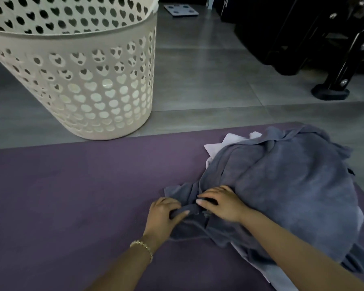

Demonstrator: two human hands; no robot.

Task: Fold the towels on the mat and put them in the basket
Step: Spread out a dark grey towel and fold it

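Purple mat (71, 196) is carrying a crumpled gray towel (281, 185) over white towels (214, 147); left grip (166, 213) and right grip (221, 203) are pinching its edge.

Soft plush grey towel (281, 185), matt purple mat (71, 196), perforated plastic basket (92, 91) (cream, smooth)

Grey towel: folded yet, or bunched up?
Bunched, not folded. The grey towel lies in a rumpled heap on the mat; left hand pinches its near edge, right hand touches it.
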